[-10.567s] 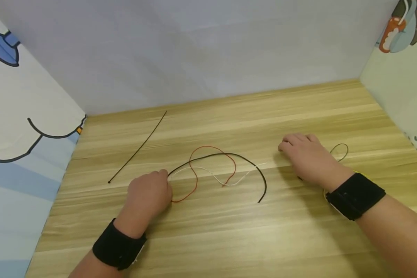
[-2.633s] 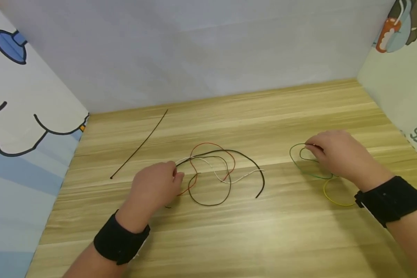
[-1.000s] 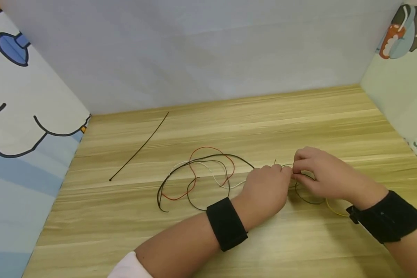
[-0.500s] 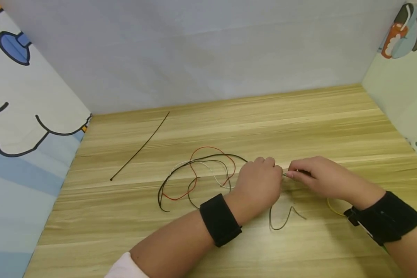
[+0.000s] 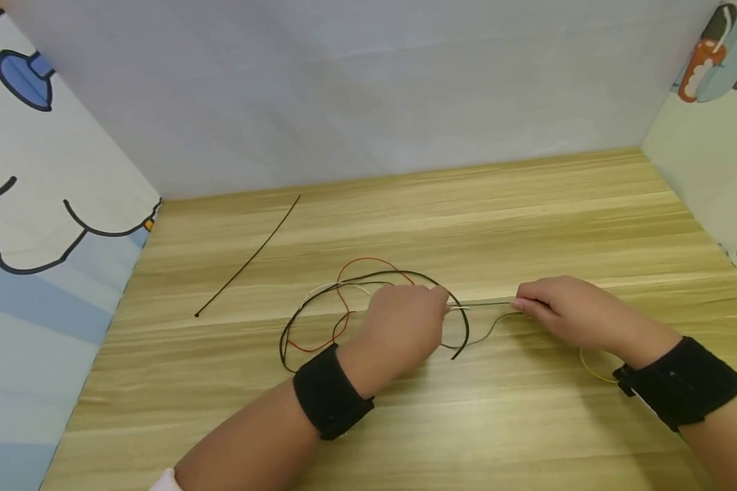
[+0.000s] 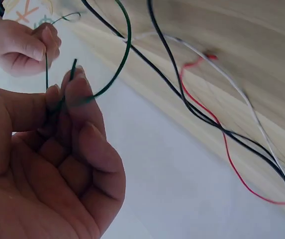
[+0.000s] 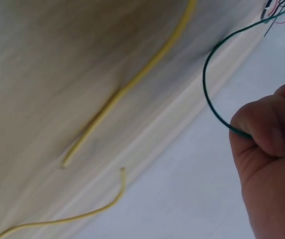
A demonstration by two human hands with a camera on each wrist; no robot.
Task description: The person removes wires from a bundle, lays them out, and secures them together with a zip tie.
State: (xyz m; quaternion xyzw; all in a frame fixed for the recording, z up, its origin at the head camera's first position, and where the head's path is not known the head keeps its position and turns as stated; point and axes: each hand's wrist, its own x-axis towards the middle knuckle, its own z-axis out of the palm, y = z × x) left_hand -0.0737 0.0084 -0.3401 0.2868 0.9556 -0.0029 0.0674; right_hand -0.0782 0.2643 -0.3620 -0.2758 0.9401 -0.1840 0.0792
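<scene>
A thin green wire (image 5: 482, 303) runs nearly straight between my two hands, with a slack stretch sagging below it. My left hand (image 5: 405, 324) pinches it between thumb and fingertips; a short end sticks up past the fingers in the left wrist view. My right hand (image 5: 568, 314) pinches the same wire farther right, and in the right wrist view the green wire (image 7: 205, 74) curves away from those fingers. Under and around my left hand lie a thick black wire (image 5: 466, 327), a red wire (image 5: 370, 258) and a white wire (image 5: 355, 285), partly hidden by it.
A yellow wire (image 5: 592, 370) lies beside my right wrist, mostly covered by it. A straight black wire (image 5: 246, 264) lies apart at the back left of the wooden tabletop (image 5: 467, 225). Printed panels stand at both sides and a pale wall (image 5: 368, 95) at the back.
My left hand came from the far left to meet my right hand, then drew back left. The green wire, looped at the right earlier, now stretches between both hands.
</scene>
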